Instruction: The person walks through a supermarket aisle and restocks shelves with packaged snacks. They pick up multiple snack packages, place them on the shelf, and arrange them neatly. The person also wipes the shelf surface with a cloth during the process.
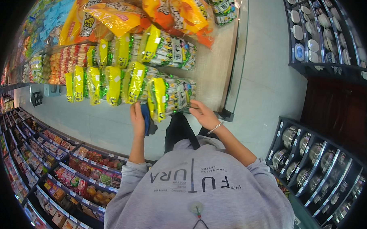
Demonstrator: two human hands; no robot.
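Observation:
Before me, a clear packet with a yellow top and green-and-white wrapped pieces [176,94] lies at the near edge of a display table [215,67]. The fingertips of my right hand [204,113] meet or nearly meet its right end, fingers apart. At its left, my left hand [137,119] is seen edge-on, fingers pointing up toward a neighbouring yellow-topped packet [135,81]. Beside that palm shows a blue and dark grey item [147,119]; its kind, and whether I hold it, cannot be told. More such packets [113,84] stand in a row leftward.
Large orange-yellow bags [114,18] lie farther back. The table's glass edge [235,64] ends at a dark corner [228,116]. Snack shelves [78,174] stand at lower left, racks of metal pots [309,167] and dishes [322,31] at right. A light blue stool [51,90] is on the floor.

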